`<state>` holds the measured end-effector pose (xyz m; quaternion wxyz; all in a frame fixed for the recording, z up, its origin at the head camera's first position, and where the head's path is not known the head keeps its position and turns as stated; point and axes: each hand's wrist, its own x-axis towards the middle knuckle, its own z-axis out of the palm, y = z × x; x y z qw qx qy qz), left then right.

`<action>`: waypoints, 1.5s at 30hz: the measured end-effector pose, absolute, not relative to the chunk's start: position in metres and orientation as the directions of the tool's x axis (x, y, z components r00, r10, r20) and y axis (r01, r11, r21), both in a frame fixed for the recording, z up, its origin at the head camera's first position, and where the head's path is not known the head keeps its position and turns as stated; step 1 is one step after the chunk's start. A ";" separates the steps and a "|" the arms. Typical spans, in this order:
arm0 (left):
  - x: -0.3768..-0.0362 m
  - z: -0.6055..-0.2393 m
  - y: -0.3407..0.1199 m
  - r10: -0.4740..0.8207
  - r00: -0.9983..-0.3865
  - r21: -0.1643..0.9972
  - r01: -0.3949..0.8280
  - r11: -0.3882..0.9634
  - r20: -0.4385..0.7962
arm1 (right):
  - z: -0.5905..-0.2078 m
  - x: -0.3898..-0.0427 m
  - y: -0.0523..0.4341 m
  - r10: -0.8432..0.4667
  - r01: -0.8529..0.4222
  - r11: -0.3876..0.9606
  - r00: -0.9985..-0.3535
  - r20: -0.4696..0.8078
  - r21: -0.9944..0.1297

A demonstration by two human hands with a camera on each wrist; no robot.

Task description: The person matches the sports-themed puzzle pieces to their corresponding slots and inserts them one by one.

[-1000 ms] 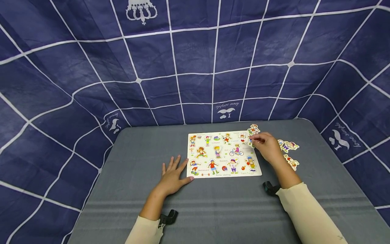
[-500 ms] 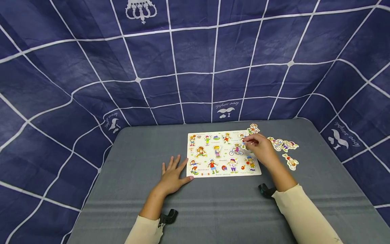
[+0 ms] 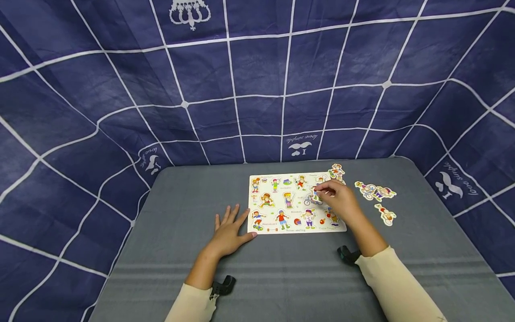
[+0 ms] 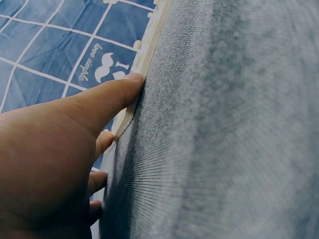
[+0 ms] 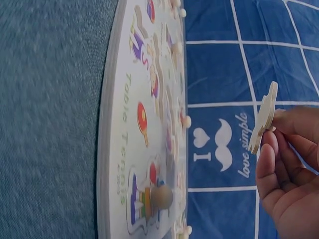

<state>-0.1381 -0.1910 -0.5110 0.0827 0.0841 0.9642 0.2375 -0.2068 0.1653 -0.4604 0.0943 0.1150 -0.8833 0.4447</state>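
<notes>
A cream puzzle board point(image 3: 277, 201) printed with sports figures lies on the grey table. My right hand point(image 3: 338, 199) pinches a flat wooden puzzle piece point(image 5: 264, 119) between thumb and fingers. The right wrist view has that piece raised off the board, seen nearly edge-on, so its picture is hidden there. Fingers spread, my left hand point(image 3: 227, 235) lies at the board's lower left corner. In the left wrist view its thumb point(image 4: 122, 89) touches the board's edge point(image 4: 149, 50).
Loose figure pieces point(image 3: 374, 191) lie right of the board, with another piece point(image 3: 385, 214) nearer to me. More pieces point(image 3: 336, 171) sit by the board's upper right corner. Round knobs point(image 5: 162, 197) stick up from the board. A blue gridded cloth point(image 3: 257, 80) hangs behind the table.
My right hand has moved left from the board's right edge to above its right part, carrying the puzzle piece. The left hand has stayed in place.
</notes>
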 end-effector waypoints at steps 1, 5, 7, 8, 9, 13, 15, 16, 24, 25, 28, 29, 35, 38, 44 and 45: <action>-0.138 -0.511 -0.191 0.202 -0.972 0.471 0.124 0.873 -0.118 | -0.460 -0.206 0.164 -0.124 -0.287 0.575 -0.956 0.265 -0.766; -0.139 -0.510 -0.191 0.199 -0.973 0.468 0.122 0.875 -0.119 | -0.461 -0.205 0.158 -0.141 -0.282 0.579 -0.959 0.247 -0.765; -0.138 -0.510 -0.191 0.198 -0.973 0.466 0.120 0.877 -0.121 | -0.462 -0.204 0.154 -0.149 -0.287 0.576 -0.958 0.247 -0.765; -0.138 -0.510 -0.191 0.197 -0.973 0.466 0.119 0.877 -0.124 | -0.463 -0.203 0.153 -0.154 -0.293 0.574 -0.956 0.251 -0.765; -0.138 -0.509 -0.191 0.197 -0.972 0.466 0.117 0.877 -0.126 | -0.463 -0.203 0.151 -0.160 -0.303 0.568 -0.953 0.258 -0.766; -0.138 -0.509 -0.191 0.198 -0.972 0.466 0.118 0.877 -0.126 | -0.466 -0.201 0.143 -0.179 -0.331 0.533 -0.944 0.279 -0.779; -0.139 -0.509 -0.191 0.198 -0.973 0.465 0.119 0.877 -0.123 | -0.467 -0.201 0.139 -0.190 -0.338 0.521 -0.941 0.280 -0.783; -0.139 -0.509 -0.191 0.197 -0.973 0.464 0.120 0.878 -0.121 | -0.468 -0.200 0.137 -0.194 -0.337 0.519 -0.941 0.276 -0.785; -0.141 -0.509 -0.191 0.200 -0.972 0.462 0.122 0.879 -0.124 | -0.473 -0.195 0.124 -0.241 -0.331 0.552 -0.942 0.234 -0.766; -0.141 -0.510 -0.191 0.199 -0.972 0.460 0.122 0.879 -0.123 | -0.473 -0.194 0.122 -0.249 -0.330 0.557 -0.942 0.226 -0.762; -0.141 -0.509 -0.191 0.200 -0.972 0.458 0.123 0.880 -0.122 | -0.474 -0.192 0.118 -0.281 -0.335 0.569 -0.938 0.206 -0.751; -0.140 -0.509 -0.191 0.200 -0.972 0.459 0.124 0.880 -0.121 | -0.475 -0.192 0.117 -0.292 -0.343 0.572 -0.934 0.205 -0.745; -0.139 -0.508 -0.191 0.198 -0.973 0.461 0.122 0.879 -0.119 | -0.479 -0.190 0.108 -0.356 -0.378 0.559 -0.913 0.198 -0.738; -0.139 -0.509 -0.191 0.198 -0.973 0.461 0.122 0.879 -0.119 | -0.480 -0.190 0.104 -0.393 -0.396 0.555 -0.900 0.189 -0.731; -0.139 -0.510 -0.191 0.202 -0.973 0.463 0.127 0.877 -0.115 | -0.484 -0.193 0.097 -0.472 -0.460 0.575 -0.862 0.186 -0.676; -0.139 -0.510 -0.191 0.202 -0.973 0.463 0.129 0.877 -0.113 | -0.485 -0.193 0.097 -0.486 -0.476 0.576 -0.853 0.190 -0.665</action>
